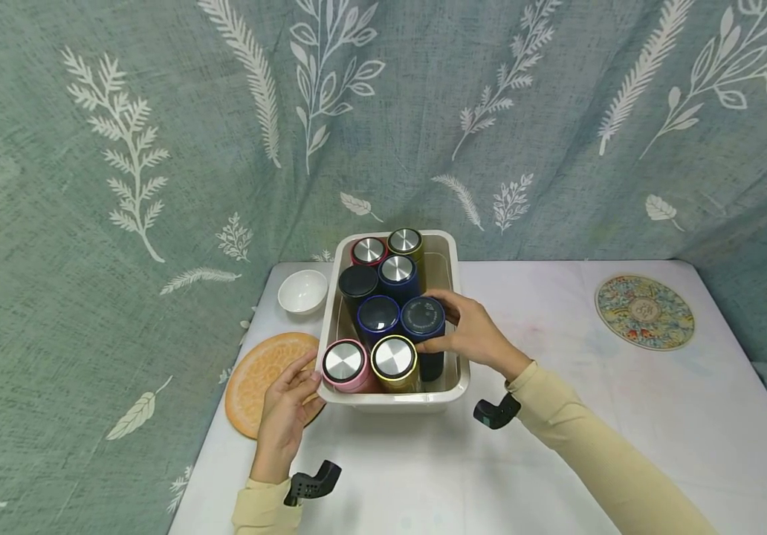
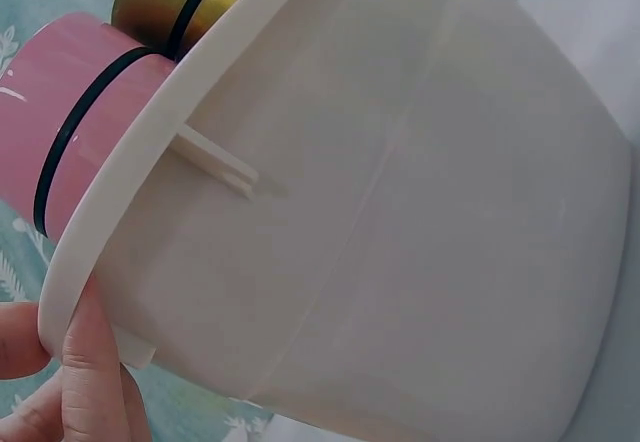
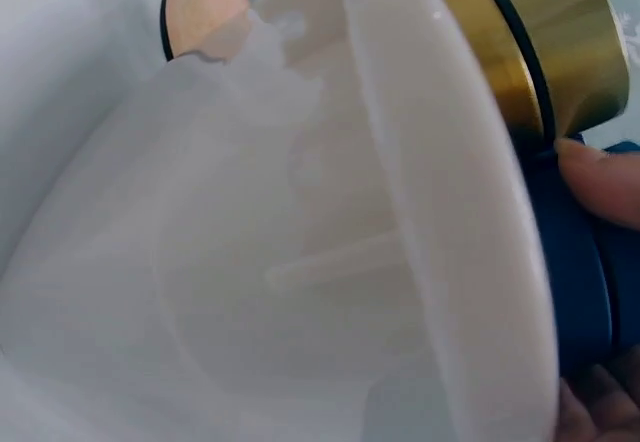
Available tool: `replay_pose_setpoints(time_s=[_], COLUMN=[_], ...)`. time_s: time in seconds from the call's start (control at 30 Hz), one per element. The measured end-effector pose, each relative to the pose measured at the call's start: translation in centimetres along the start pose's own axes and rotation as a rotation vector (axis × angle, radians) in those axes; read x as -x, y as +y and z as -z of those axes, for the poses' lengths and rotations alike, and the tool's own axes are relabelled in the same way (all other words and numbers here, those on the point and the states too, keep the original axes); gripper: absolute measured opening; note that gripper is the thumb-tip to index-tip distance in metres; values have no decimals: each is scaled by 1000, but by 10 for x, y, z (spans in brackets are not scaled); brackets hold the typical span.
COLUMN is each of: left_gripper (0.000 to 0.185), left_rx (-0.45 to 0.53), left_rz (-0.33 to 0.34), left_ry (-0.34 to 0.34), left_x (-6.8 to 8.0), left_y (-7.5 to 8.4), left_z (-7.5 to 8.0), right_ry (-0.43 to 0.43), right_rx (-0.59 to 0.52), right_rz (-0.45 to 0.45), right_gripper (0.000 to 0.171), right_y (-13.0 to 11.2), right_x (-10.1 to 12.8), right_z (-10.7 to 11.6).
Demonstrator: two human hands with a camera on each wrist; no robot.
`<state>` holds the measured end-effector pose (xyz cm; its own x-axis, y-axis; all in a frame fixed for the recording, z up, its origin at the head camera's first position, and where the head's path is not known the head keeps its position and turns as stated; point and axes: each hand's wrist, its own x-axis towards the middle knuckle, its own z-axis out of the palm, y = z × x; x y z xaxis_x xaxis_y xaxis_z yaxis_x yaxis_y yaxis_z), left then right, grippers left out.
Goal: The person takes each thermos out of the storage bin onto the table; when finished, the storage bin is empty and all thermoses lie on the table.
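The right hand [image 1: 473, 332] reaches in from the near right, its cream sleeve [image 1: 597, 453] angled across the table [image 1: 557, 446], and its fingers curl around the cap end of a dark blue flask [image 1: 423, 318]; that grip is closed on the flask, thumb at the near side and fingers over the far side. In the right wrist view a fingertip [image 3: 600, 177] presses on the blue body just beside the gold flask [image 1: 394, 360]. The left hand [image 1: 287, 405] comes up from the near left, and its fingers rest on the near-left corner of the white plastic bin [image 1: 453, 256], wrapping the rim; the left wrist view shows a finger [image 2: 85, 372] lying against the rim's underside.

The dark blue flask stands upright in the right half of the bin, its top a little higher than its neighbours', with faint lettering round the cap. It touches the gold flask on its near left and another blue flask [image 1: 378, 316] on its left. The bin sits at the far left-centre of the table and also holds a pink flask [image 1: 345, 363] at its near-left corner. An orange-slice mat [image 1: 259, 375] lies just left of the bin.
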<state>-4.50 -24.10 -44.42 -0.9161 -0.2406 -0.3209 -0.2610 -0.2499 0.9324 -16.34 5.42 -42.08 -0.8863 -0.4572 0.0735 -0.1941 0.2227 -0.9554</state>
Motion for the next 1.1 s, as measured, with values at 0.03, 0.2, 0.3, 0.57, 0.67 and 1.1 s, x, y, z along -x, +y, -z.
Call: replay_pose_setpoints(time_s=[0.03, 0.2, 0.3, 0.57, 0.67, 1.1], left_gripper=[48, 47, 47, 49, 48, 43], left_rx=[-4, -22, -23, 11, 17, 27], left_rz=[-2, -9, -14, -21, -17, 4], left_ry=[-2, -2, -7, -27, -25, -23], left_x=[0, -1, -2, -2, -3, -4], left_y=[0, -2, -2, -2, -2, -3], left_z=[0, 0, -1, -3, -2, 1], right_ry=[-1, 0, 24, 138, 192, 337], right_rx=[-2, 0, 0, -59, -83, -101], right_rz=[8, 52, 67, 139, 178, 446], right_gripper=[75, 77, 77, 76, 76, 84], right_y=[0, -7, -16, -41, -53, -108], right_x=[1, 4, 7, 16, 19, 42], right_z=[1, 7, 11, 14, 17, 49])
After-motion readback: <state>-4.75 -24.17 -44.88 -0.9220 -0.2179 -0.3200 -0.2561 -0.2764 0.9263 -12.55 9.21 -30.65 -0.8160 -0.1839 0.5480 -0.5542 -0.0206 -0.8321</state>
